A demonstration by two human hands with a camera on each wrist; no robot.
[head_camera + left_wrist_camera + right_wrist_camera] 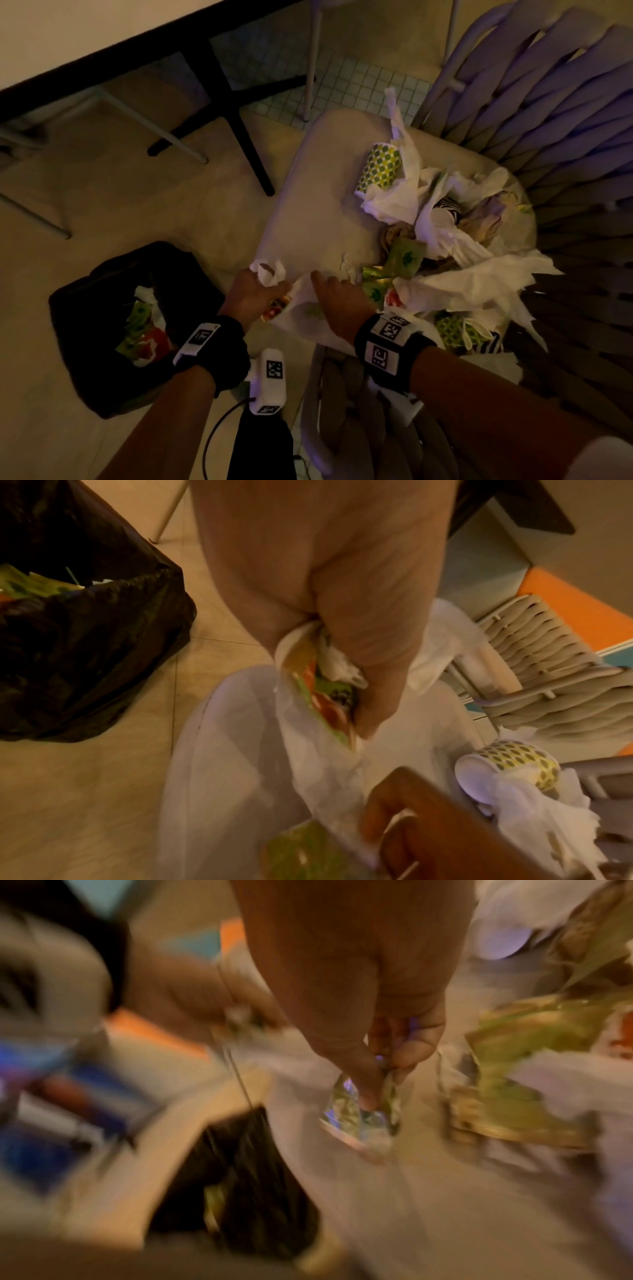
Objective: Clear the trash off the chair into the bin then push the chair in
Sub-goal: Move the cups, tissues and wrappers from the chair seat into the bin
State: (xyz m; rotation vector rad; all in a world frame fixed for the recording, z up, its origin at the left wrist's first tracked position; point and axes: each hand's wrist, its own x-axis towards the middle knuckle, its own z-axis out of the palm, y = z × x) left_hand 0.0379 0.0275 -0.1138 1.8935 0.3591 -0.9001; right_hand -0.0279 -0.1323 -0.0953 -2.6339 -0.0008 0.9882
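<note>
The beige chair seat (315, 192) carries a heap of trash: a dotted paper cup (380, 168) (514, 761) on its side, white napkins (479, 281) and green wrappers (406, 257). My left hand (257, 287) (359, 669) hovers at the seat's front corner and grips a crumpled napkin with a red and green wrapper (325, 693). Just right of it, my right hand (337, 298) (377, 1056) is low over the seat's front edge, pinching a shiny crumpled wrapper (359, 1115); that view is blurred. The black bin bag (102, 308) (85, 615) stands open on the floor, left of the chair.
The bin bag holds green and red wrappers. A white-topped table (68, 34) with black legs (239, 130) stands beyond the chair. Thin metal chair legs (164, 137) stand under it. A white tagged device (270, 380) with a cable hangs near my body. Another woven chair (548, 683) is close by.
</note>
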